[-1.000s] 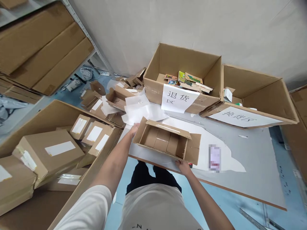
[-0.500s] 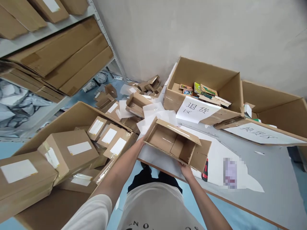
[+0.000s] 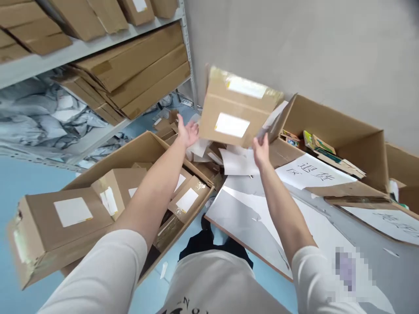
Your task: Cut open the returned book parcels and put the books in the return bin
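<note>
A cardboard box (image 3: 234, 111) is up in front of me, beyond my fingertips, tilted so that its flat side with two white labels and clear tape faces me. To its lower left, my left hand (image 3: 188, 131) is stretched out with the fingers spread. Below the box's lower right corner, my right hand (image 3: 261, 150) reaches forward, fingers apart and near the edge. Neither hand grips the box. Under it lie loose white sheets (image 3: 238, 162) and discarded cardboard, partly hidden by the box.
A large carton (image 3: 147, 141) of labelled parcels stands at my left. On the right, an open carton (image 3: 343, 113) of small packages sits on the grey table (image 3: 235, 209), with another carton (image 3: 402, 165) beside it. Shelving (image 3: 98, 48) with boxes and grey bags rises at the left.
The box has left my hands, moved forward and up, and turned its labelled side to me. Both arms have stretched forward and the hands have opened. My view has swung left.
</note>
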